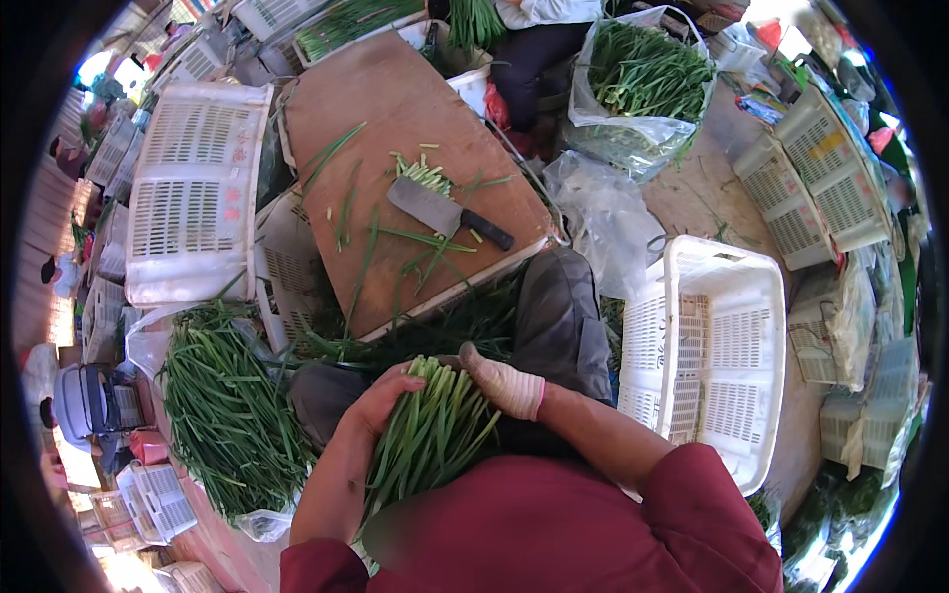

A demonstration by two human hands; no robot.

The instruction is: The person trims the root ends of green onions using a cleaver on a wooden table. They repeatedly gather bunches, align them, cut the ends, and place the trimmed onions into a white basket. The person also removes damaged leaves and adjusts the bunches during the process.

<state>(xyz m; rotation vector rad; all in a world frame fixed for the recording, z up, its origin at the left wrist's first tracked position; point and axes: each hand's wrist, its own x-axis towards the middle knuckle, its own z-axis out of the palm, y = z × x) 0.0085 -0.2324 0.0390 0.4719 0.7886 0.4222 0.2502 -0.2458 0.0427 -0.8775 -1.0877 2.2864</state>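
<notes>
A thick bundle of garlic chives (pixel 430 430) lies against my body, its pale cut ends pointing away from me. My left hand (pixel 385 395), bare, clasps the bundle's left side near those ends. On the other side, my right hand (pixel 503 382) wears a whitish glove and touches the bundle, fingers partly hidden behind it. Beyond my knees stands a brown board (pixel 400 89). On it rests a cleaver (pixel 428 207) with a black handle (pixel 485 228), beside short cut stem ends (pixel 422 175) and loose chive leaves (pixel 363 267).
A large heap of chives (pixel 230 408) sits in plastic at my left. At my right stands a white plastic crate (pixel 723 356). Farther off are a chive-filled bag (pixel 652 74), a crumpled clear bag (pixel 600 215), another crate (pixel 196 193) and a seated person (pixel 549 44).
</notes>
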